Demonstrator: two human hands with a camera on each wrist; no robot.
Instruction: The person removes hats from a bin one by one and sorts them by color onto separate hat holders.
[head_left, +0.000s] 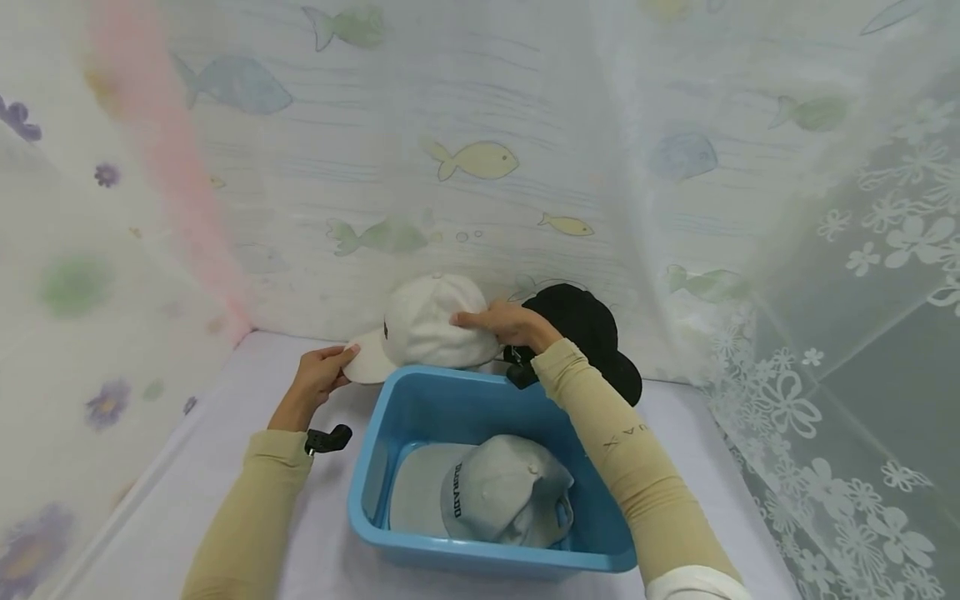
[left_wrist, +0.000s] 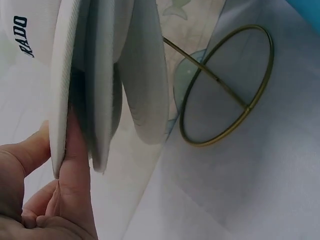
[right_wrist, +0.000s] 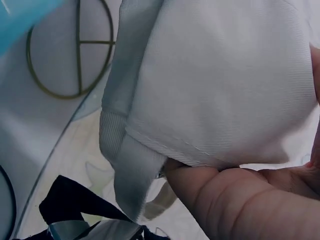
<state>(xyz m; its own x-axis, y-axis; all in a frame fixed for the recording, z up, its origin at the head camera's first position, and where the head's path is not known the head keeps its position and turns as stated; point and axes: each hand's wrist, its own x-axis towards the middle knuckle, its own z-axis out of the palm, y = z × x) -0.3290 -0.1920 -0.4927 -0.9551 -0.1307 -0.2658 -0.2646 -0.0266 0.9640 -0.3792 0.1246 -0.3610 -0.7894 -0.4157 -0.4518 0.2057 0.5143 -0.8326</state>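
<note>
A white baseball cap [head_left: 435,321] is behind the blue bin, its brim pointing left. My left hand [head_left: 318,377] pinches the edge of that brim between thumb and fingers; the left wrist view shows the pinched brim [left_wrist: 60,95] with other cap brims [left_wrist: 102,110] layered beneath. At the cap's back, my right hand [head_left: 517,323] grips the crown, the thumb near the rear strap [right_wrist: 135,170] in the right wrist view. Below the stacked caps is a gold wire stand with a round base [left_wrist: 215,142]. A light grey cap [head_left: 510,492] lies inside the bin.
The blue plastic bin [head_left: 360,475] stands on the white-covered table [head_left: 322,533], between my forearms. A black cap [head_left: 585,321] is at the back right, partly behind my right wrist. Sheer curtains [head_left: 480,100] with fish and flowers hang around the table.
</note>
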